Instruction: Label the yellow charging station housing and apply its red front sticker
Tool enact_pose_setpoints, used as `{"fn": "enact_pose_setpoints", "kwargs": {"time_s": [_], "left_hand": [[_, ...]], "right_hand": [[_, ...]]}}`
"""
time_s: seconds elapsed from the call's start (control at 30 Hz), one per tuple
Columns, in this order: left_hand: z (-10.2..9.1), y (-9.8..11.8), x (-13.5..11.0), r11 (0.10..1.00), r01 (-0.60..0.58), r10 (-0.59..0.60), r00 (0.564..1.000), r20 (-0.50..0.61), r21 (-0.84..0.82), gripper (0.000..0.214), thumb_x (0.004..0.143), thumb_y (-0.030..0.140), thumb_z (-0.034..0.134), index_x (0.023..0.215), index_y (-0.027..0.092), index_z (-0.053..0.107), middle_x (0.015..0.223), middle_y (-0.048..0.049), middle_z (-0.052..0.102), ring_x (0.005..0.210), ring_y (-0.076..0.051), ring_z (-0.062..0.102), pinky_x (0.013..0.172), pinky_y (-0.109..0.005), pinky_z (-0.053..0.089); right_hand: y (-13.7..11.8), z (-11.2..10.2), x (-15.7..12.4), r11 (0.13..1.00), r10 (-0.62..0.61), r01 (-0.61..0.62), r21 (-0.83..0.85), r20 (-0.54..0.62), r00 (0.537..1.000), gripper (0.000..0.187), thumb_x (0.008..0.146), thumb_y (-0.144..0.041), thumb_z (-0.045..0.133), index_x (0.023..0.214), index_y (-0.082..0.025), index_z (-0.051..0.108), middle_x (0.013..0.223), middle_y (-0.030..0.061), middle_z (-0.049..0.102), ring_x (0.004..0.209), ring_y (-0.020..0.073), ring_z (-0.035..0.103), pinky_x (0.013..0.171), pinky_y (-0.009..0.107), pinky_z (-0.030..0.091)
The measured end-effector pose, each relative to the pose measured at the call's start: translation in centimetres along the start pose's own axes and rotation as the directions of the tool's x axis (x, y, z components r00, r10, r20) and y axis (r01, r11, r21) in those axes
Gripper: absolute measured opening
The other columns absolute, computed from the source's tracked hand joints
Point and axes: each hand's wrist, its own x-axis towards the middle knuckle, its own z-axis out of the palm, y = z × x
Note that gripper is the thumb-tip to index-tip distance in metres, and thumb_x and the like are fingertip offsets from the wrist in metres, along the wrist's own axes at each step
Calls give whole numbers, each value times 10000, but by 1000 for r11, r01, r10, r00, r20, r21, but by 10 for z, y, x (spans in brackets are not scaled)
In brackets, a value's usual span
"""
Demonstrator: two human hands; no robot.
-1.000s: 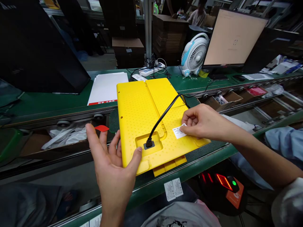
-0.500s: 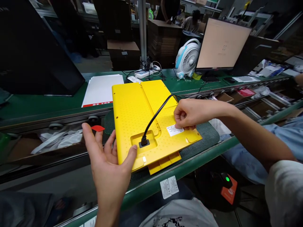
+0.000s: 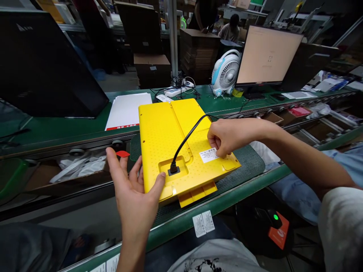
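A yellow plastic device housing (image 3: 159,128) lies on the dark mesh mat, its recessed socket holding a black power cord (image 3: 185,140). My left hand (image 3: 136,196) grips the housing's left edge, thumb on top near the socket and fingers along the side. A small red piece (image 3: 123,153) shows by those fingers; whether they touch it I cannot tell. My right hand (image 3: 224,138) is curled into a fist, its knuckles against the right end of a white printed label (image 3: 208,155) on the housing. Nothing shows in that hand, though its fingers are partly hidden.
White printed labels (image 3: 203,223) hang on the green front rail. Behind the housing are white sheets (image 3: 129,109), a power strip (image 3: 180,89), a fan (image 3: 228,71) and a lit monitor (image 3: 269,56). A dark screen (image 3: 48,68) stands at left. People stand in the background.
My right hand has curled tighter and shifted from the label's upper right edge onto its right end. More of the label's print shows. The whole view has shifted slightly; the left hand keeps its grip.
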Motion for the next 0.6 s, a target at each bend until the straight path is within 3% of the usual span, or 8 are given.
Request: {"fn": "enact_pose_setpoints", "kwargs": {"time_s": [0.2, 0.4, 0.5, 0.6], "left_hand": [[-1, 0, 0, 1000, -1, 1, 1000, -7, 7, 1246, 634, 195, 838, 1605, 390, 82, 1661, -102, 172, 1415, -319, 445, 1192, -528, 330], [-3, -4, 1, 1000, 5, -5, 1000, -1, 9, 1239, 630, 185, 836, 1599, 410, 98, 1655, -96, 190, 1423, -325, 433, 1189, -549, 326], [-3, -3, 1, 1000, 21, -21, 1000, -16, -3, 1240, 630, 174, 837, 1604, 384, 99, 1652, -115, 190, 1429, -332, 423, 1194, -546, 321], [-4, 0, -1, 998, 31, -32, 999, -14, -58, 1252, 625, 187, 865, 1604, 377, 108, 1652, -123, 197, 1436, -331, 416, 1193, -510, 345]], "right_hand": [[2, 4, -3, 993, 13, -9, 121, -38, 999, 113, 690, -85, 735, 752, -157, 674, 664, -9, 676, 616, 182, 651, 439, 243, 398], [16, 5, 3, 899, 75, -83, 431, 35, 997, 156, 714, -110, 705, 736, -168, 561, 625, 13, 666, 572, 220, 675, 437, 232, 505], [21, 4, 12, 864, -2, -22, 503, 46, 999, 164, 715, -129, 716, 711, -164, 556, 618, 24, 661, 569, 213, 668, 453, 225, 521], [19, 6, 23, 834, -158, 129, 537, 8, 987, 201, 745, -216, 742, 683, -163, 559, 598, 25, 645, 534, 179, 629, 437, 200, 471]]}}
